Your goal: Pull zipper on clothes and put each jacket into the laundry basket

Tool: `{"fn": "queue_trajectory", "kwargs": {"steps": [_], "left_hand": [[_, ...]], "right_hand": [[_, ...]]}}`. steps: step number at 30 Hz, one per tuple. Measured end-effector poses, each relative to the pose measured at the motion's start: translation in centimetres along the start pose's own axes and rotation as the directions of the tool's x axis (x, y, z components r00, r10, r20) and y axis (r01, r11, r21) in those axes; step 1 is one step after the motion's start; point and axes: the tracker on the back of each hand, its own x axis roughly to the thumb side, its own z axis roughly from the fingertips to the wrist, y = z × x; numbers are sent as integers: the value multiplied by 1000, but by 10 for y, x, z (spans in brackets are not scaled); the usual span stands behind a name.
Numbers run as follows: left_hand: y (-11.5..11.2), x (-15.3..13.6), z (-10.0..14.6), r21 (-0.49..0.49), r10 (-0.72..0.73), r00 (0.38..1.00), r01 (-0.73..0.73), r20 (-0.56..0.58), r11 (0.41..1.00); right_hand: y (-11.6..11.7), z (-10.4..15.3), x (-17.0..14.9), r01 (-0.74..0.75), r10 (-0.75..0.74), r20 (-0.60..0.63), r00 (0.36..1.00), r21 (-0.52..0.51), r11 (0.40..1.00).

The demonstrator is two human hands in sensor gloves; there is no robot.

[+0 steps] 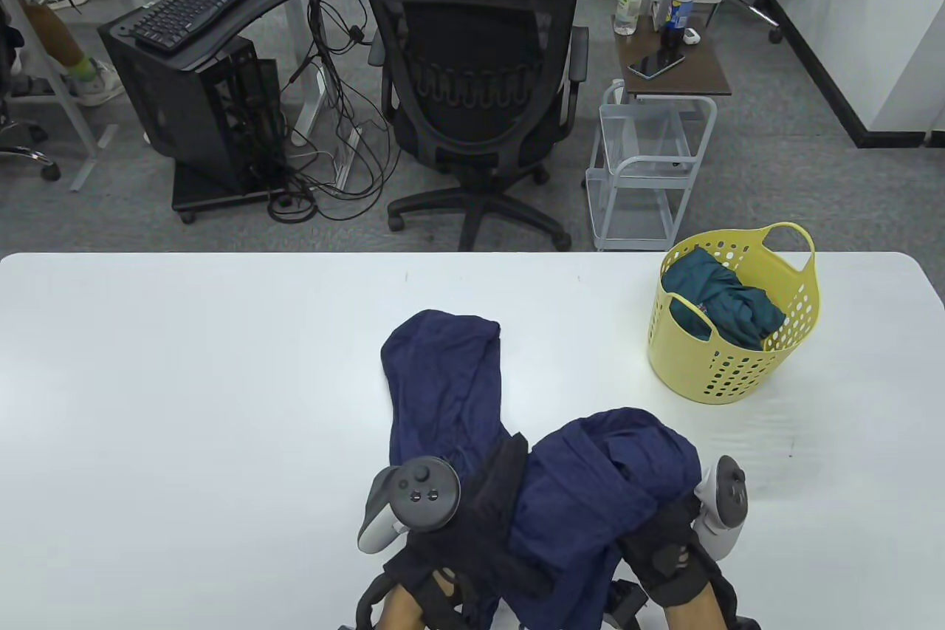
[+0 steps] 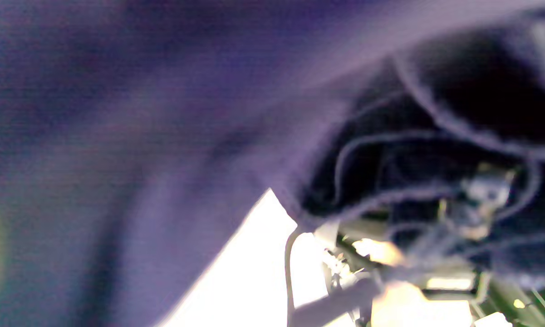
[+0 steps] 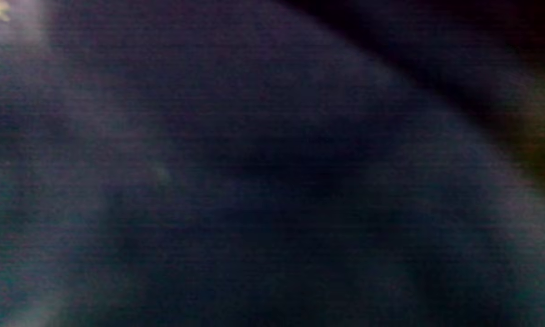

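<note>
A navy jacket (image 1: 590, 482) lies bunched at the table's near edge, its hood end (image 1: 450, 379) stretched out flat toward the middle. My left hand (image 1: 424, 571) and right hand (image 1: 668, 560) grip the bunch from either side, their fingers buried in the cloth. Blurred navy fabric (image 2: 118, 113) fills the left wrist view, and dark fabric (image 3: 254, 181) covers the whole right wrist view. The yellow laundry basket (image 1: 738, 379) stands at the far right of the table with a teal jacket (image 1: 723, 298) inside. No zipper shows.
The white table (image 1: 184, 401) runs wide to the left of the jacket. Beyond its far edge stand a black office chair (image 1: 472, 83), a small white cart (image 1: 650, 172) and a computer stand (image 1: 207, 69).
</note>
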Motion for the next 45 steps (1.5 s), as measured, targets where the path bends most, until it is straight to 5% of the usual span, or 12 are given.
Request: {"fn": "queue_trajectory", "kwargs": {"steps": [4,12,16,19,21,23,26,30,32,38,41,45], "left_hand": [[-15,6,-8,111,-8,999,14,-52,994],[-2,9,3,384,-67,996,85,-60,919],[33,9,34,631,-224,967,249,-121,734],[51,9,58,723,-348,909,399,-231,564],[55,12,66,719,-431,867,464,-250,517],[52,18,64,689,-504,830,511,-240,514],[32,36,50,615,-623,753,599,-214,513],[-6,65,33,595,-829,534,725,-168,346],[-19,73,30,639,-808,582,656,-91,401],[-9,60,33,715,-560,824,337,92,613],[0,53,34,706,-495,864,294,92,644],[9,45,33,664,-418,902,248,107,705]], "right_hand": [[4,-1,-1,73,-74,11,997,48,996],[10,-3,7,51,-55,14,998,209,977],[-15,1,2,-73,106,-104,989,275,959],[-40,5,-5,-50,70,-169,983,120,991],[-48,9,-7,-15,9,-170,985,-32,999],[-45,8,-8,-76,68,-174,982,-42,996],[-24,3,-10,-136,155,-200,967,106,985],[9,-1,-21,-333,473,-238,848,456,826],[16,-1,-31,-410,590,-236,772,524,746],[21,-4,-30,-450,536,-163,828,376,810],[24,-6,-37,-378,441,-181,879,299,876],[18,-6,-30,-455,495,-151,856,239,858]]}}
